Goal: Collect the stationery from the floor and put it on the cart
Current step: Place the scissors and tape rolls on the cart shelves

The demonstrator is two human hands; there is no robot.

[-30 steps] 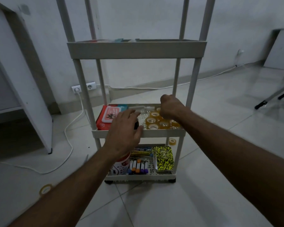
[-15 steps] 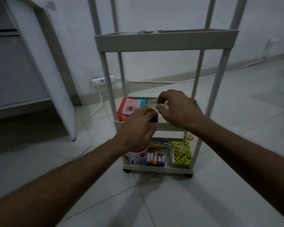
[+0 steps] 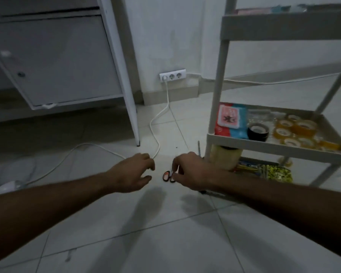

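A small pair of scissors (image 3: 167, 176) with orange-and-black handles lies on the white tiled floor, left of the cart. My right hand (image 3: 191, 172) is down at the handles, its thumb and fingertips pinching them; the blades are hidden under the hand. My left hand (image 3: 133, 174) hovers just left of the scissors with loosely spread fingers and holds nothing. The white three-shelf cart (image 3: 244, 143) stands to the right. Its middle shelf carries a red-and-blue packet (image 3: 231, 123), a black tape roll (image 3: 258, 131) and several yellow tape rolls (image 3: 295, 128).
A thin pencil (image 3: 199, 147) lies on the floor by the cart's left leg. A white cable (image 3: 156, 123) runs from the wall socket (image 3: 172, 75) across the floor. A white cabinet leg (image 3: 133, 115) stands to the left. The bottom shelf holds a yellow-black box (image 3: 276, 172).
Both hands left the cart's middle shelf and dropped to the floor on its left. The view swung left and down; my right hand now pinches the scissors' handles.
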